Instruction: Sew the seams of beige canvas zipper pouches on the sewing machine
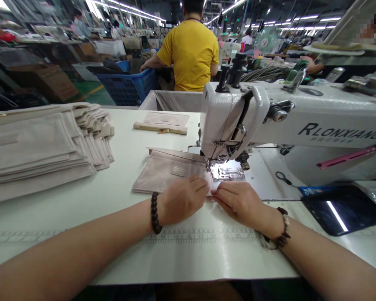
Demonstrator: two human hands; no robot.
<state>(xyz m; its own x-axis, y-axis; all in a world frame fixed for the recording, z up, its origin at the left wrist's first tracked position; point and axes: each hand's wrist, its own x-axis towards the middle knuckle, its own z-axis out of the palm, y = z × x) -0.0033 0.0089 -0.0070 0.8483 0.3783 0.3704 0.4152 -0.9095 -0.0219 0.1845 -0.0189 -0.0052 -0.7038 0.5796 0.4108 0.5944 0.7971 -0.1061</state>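
A beige fabric panel [156, 171] with a small stitched label [177, 170] lies flat on the table, its right edge beneath the needle area of a white sewing machine [225, 121]. My left hand [184, 198] rests on the panel's lower right part, its fingers bent and pressed together on the cloth. Just to the right, my right hand [236, 200] pinches the panel's near right corner between thumb and fingers. Both hands are in front of the lit metal needle plate [227, 171]. The fingers hide part of the panel's edge.
Stacked beige fabric pieces [34, 146] fill the table's left side. Behind the panel lies a zippered beige piece [161, 123]. A dark phone or tablet [344, 211] and small thread snips [283, 178] lie to the right. A person in yellow [192, 54] sits ahead, beside a blue basket [125, 85].
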